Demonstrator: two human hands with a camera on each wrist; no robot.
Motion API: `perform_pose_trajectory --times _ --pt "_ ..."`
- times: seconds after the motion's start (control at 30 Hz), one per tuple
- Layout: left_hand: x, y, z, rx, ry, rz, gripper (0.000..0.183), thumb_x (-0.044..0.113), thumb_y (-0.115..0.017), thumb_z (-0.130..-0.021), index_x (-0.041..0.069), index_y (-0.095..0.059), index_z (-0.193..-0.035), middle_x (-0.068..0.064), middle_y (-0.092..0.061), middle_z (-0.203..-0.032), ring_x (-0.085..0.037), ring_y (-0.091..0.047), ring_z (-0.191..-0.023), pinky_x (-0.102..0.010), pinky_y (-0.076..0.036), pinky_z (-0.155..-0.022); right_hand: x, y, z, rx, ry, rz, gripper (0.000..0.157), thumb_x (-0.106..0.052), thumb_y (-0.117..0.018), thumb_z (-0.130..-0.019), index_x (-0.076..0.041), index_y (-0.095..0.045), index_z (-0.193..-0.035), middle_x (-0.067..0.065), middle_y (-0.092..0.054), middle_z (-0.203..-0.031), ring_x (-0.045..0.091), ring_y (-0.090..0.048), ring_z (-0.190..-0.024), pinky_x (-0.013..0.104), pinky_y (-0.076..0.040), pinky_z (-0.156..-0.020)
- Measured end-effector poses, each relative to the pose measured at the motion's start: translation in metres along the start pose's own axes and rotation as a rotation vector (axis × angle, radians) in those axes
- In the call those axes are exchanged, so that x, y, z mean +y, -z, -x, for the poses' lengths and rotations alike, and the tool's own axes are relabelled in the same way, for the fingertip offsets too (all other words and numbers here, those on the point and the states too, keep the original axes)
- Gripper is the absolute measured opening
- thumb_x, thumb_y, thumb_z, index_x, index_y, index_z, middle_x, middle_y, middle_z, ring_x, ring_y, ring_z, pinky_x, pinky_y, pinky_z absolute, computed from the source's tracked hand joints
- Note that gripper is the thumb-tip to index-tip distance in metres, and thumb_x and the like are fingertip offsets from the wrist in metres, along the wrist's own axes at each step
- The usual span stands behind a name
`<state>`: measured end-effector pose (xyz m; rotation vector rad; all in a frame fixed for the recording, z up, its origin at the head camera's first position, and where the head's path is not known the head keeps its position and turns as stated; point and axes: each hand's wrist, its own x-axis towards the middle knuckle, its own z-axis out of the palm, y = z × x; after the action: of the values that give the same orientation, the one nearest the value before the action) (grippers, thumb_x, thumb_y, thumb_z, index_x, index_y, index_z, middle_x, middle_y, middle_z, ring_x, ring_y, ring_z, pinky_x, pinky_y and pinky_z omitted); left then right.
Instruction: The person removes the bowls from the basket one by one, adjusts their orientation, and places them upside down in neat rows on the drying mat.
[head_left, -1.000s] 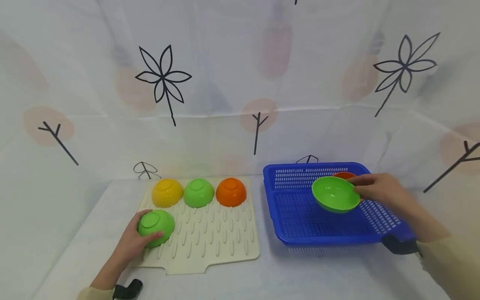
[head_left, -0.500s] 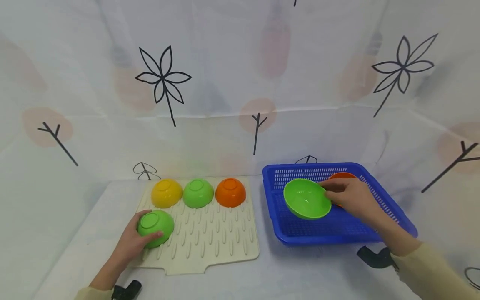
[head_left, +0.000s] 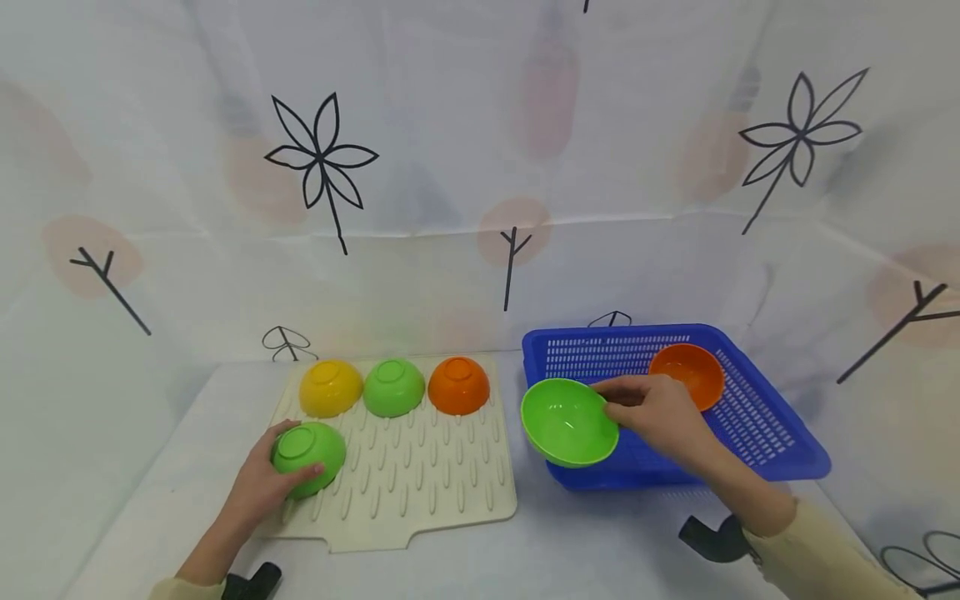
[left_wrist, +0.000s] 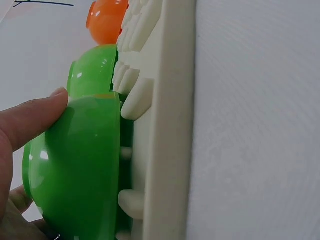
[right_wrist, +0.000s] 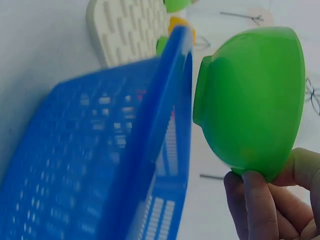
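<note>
My left hand grips an upside-down green bowl at the front left of the cream drying mat. In the left wrist view the thumb lies along that bowl's side, and its rim rests on the mat's ridges. My right hand pinches the rim of a second green bowl, thumb on one side and fingers on the other. This bowl is held in the air, opening up and tilted, over the left edge of the blue basket. The right wrist view shows it above the basket's rim.
Upside down along the mat's back edge stand a yellow bowl, a green bowl and an orange bowl. Another orange bowl lies in the basket at the back right. A patterned white cloth hangs behind the table.
My right hand has carried the green bowl leftward and slightly toward me, from the basket's right part to its left edge, uncovering the orange bowl. The left hand has stayed put.
</note>
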<state>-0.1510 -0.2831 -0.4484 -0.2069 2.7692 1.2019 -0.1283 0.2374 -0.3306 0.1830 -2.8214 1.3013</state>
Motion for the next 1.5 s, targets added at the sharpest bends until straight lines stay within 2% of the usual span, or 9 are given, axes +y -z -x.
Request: perform_pose_trajectory --times 0.13,0.3,0.5,0.67,0.9,1.1,1.27,1.37,1.5 --pt "0.002 0.003 0.001 0.005 -0.030 -0.022 0.106 0.048 -0.082 -0.078 0.005 -0.023 -0.155 -0.033 -0.021 -0.155 -0.052 -0.029 -0.136 -0.069 -0.028 -0.108 -0.005 -0.012 0.002 0.001 0.008 -0.030 0.026 -0.009 -0.071 -0.090 -0.003 -0.073 -0.115 0.012 -0.072 -0.107 0.029 -0.070 -0.096 0.029 -0.060 -0.073" --pt "0.010 0.006 0.004 0.031 -0.080 -0.026 0.103 0.046 -0.083 -0.078 0.009 -0.025 -0.155 -0.028 -0.018 -0.159 -0.052 -0.022 -0.141 -0.070 -0.023 -0.109 -0.011 -0.024 0.003 -0.012 0.004 -0.076 0.026 -0.008 -0.070 -0.090 -0.004 -0.073 -0.115 0.011 -0.072 -0.107 0.027 -0.070 -0.096 0.030 -0.060 -0.075" --pt "0.034 0.005 0.013 0.075 -0.208 -0.016 0.092 0.035 -0.085 -0.079 0.010 -0.034 -0.151 -0.024 -0.024 -0.159 -0.049 -0.020 -0.143 -0.070 -0.019 -0.110 -0.018 -0.041 0.002 -0.025 -0.020 -0.127 0.025 -0.006 -0.070 -0.089 -0.005 -0.074 -0.114 0.008 -0.073 -0.106 0.025 -0.070 -0.095 0.031 -0.060 -0.076" --pt "0.057 0.000 0.022 0.072 -0.301 0.022 0.088 0.031 -0.086 -0.079 0.014 -0.037 -0.150 -0.019 -0.030 -0.158 -0.048 -0.023 -0.143 -0.073 -0.020 -0.108 -0.022 -0.054 0.002 -0.020 -0.021 -0.147 0.023 -0.006 -0.071 -0.089 -0.007 -0.075 -0.112 0.006 -0.073 -0.104 0.023 -0.070 -0.094 0.031 -0.060 -0.077" --pt "0.086 -0.013 0.036 0.005 -0.392 0.077 0.084 0.040 -0.085 -0.078 0.022 -0.042 -0.148 -0.010 -0.041 -0.153 -0.044 -0.032 -0.140 -0.073 -0.027 -0.105 -0.030 -0.074 0.000 -0.007 -0.003 -0.187 0.023 -0.003 -0.071 -0.088 -0.007 -0.075 -0.110 0.004 -0.073 -0.102 0.022 -0.069 -0.093 0.032 -0.059 -0.079" --pt "0.101 -0.030 0.044 -0.076 -0.472 0.133 0.082 0.039 -0.085 -0.078 0.024 -0.044 -0.147 -0.009 -0.042 -0.153 -0.042 -0.034 -0.140 -0.069 -0.029 -0.107 -0.031 -0.099 0.000 -0.004 0.010 -0.247 0.023 -0.001 -0.071 -0.086 -0.006 -0.076 -0.108 0.004 -0.074 -0.100 0.020 -0.069 -0.090 0.031 -0.060 -0.073" --pt "0.109 -0.043 0.049 -0.162 -0.463 0.179 0.086 0.041 -0.086 -0.075 0.031 -0.042 -0.148 -0.004 -0.042 -0.154 -0.037 -0.033 -0.142 -0.065 -0.028 -0.111 -0.035 -0.117 -0.003 0.008 0.001 -0.303 0.024 0.000 -0.071 -0.084 -0.006 -0.076 -0.107 0.006 -0.074 -0.099 0.023 -0.071 -0.092 0.033 -0.060 -0.075" --pt "0.111 -0.051 0.050 -0.209 -0.476 0.222 0.086 0.037 -0.087 -0.076 0.030 -0.041 -0.149 -0.003 -0.041 -0.154 -0.035 -0.034 -0.143 -0.063 -0.026 -0.112 -0.039 -0.124 -0.005 0.018 0.014 -0.306 0.024 0.000 -0.070 -0.084 -0.006 -0.076 -0.107 0.006 -0.074 -0.099 0.025 -0.071 -0.095 0.035 -0.060 -0.077" --pt "0.112 -0.060 0.050 -0.269 -0.520 0.293 0.088 0.029 -0.087 -0.078 0.021 -0.038 -0.151 -0.004 -0.039 -0.155 -0.033 -0.034 -0.142 -0.062 -0.025 -0.114 -0.043 -0.129 -0.006 0.025 0.038 -0.300 0.025 0.001 -0.070 -0.084 -0.006 -0.076 -0.107 0.006 -0.074 -0.101 0.026 -0.071 -0.098 0.036 -0.060 -0.080"
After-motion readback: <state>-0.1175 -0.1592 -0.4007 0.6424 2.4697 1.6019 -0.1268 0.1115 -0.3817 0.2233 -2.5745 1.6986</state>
